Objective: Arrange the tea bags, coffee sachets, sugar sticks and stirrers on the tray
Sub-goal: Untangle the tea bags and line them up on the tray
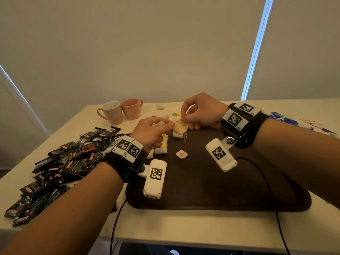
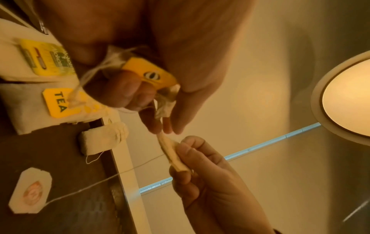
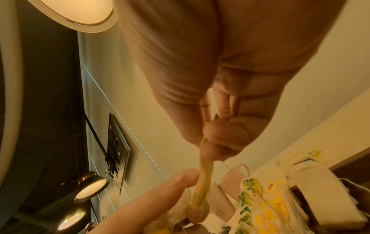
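Both hands over tray (image 1: 220,190) far edge: right hand (image 1: 203,111) fingers pinch a tea bag (image 1: 181,127), left hand (image 1: 151,132) fingers pinch its other end, clutching another bag.

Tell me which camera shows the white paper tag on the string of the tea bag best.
The left wrist view: the tag fills the lower left, lying flat on the dark tray, string running toward the tea bag pinched by the right hand. The head view shows it small. The right wrist view misses it.
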`<state>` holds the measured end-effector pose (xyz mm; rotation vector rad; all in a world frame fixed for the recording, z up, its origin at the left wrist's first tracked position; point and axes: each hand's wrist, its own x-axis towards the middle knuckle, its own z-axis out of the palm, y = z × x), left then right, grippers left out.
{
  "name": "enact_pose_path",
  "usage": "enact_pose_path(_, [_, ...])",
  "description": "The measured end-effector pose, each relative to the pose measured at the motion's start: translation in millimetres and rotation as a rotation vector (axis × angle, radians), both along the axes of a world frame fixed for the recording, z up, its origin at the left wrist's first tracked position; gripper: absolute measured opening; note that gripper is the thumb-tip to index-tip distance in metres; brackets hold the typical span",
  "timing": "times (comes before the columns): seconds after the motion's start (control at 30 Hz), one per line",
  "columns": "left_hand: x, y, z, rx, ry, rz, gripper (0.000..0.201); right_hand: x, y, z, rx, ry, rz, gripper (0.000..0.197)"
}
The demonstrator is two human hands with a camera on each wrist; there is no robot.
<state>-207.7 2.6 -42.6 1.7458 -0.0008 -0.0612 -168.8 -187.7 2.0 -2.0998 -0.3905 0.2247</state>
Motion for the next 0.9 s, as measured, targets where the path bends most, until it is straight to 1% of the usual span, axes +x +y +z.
enact_pose_path(0.03, [1, -1, 0, 0.041, -0.023, -0.003, 0.018, -1, 1, 0, 0.015, 0.007, 0.001, 0.011])
enact_pose_path(0.1, [1, -2, -1, 0.13, -0.12, 0.0, 0.023, -2, 2, 1, 0.044, 0.02, -0.013, 0.01])
enact_pose_path(0.17, [1, -2, -2, 0.157, -0.194, -0.021, 0.028, -3, 2, 2, 0.051, 0.026, -0.028, 0.009])
enact_pose_path(0.27, [1, -3, -2, 0.186, -0.208, -0.076, 0.027, -4, 3, 4, 0.047, 0.038, -0.038, 0.012])
enact_pose_path(0.37, [4, -6, -4, 0.253, -0.239, -0.043, 0.026, -6, 5, 8, 0.168, 0.17, -0.059, 0.024])
enact_pose_path(0.43, [6, -7, -6, 0.271, -0.262, -0.027, 0.019, -7, 2, 8, 0.202, 0.208, -0.025, 0.03])
enact_pose_path(0.5, [7, -7, -6, 0.292, -0.262, -0.013, 0.007, -8, -2, 6, 0.161, 0.178, 0.025, 0.03])
enact_pose_path(0.53, [7, -7, -5, 0.29, -0.255, -0.008, 0.004, -8, -4, 5, 0.138, 0.149, 0.049, 0.025])
enact_pose_path(0.6, [8, -6, -6, 0.252, -0.227, -0.008, 0.006, -7, -7, 1, 0.106, 0.078, 0.072, 0.014])
enact_pose_path(0.63, [9, -5, -6, 0.23, -0.212, -0.005, 0.007, -6, -9, 0, 0.091, 0.038, 0.068, 0.011])
enact_pose_path(0.7, [9, -3, -6, 0.19, -0.205, -0.014, 0.013, -4, -10, -1, 0.028, -0.036, 0.06, 0.011])
enact_pose_path(0.77, [7, -2, -3, 0.157, -0.215, -0.045, 0.024, -3, -9, 0, -0.076, -0.105, 0.08, 0.012])
enact_pose_path(0.8, [6, -2, -1, 0.152, -0.231, -0.055, 0.027, -2, -8, 1, -0.127, -0.141, 0.096, 0.011])
enact_pose_path(0.83, [5, -3, 1, 0.152, -0.249, -0.056, 0.026, -3, -7, 3, -0.169, -0.176, 0.109, 0.01])
enact_pose_path(0.9, [5, -4, 4, 0.165, -0.268, -0.036, 0.018, -2, -5, 5, -0.201, -0.208, 0.112, 0.011])
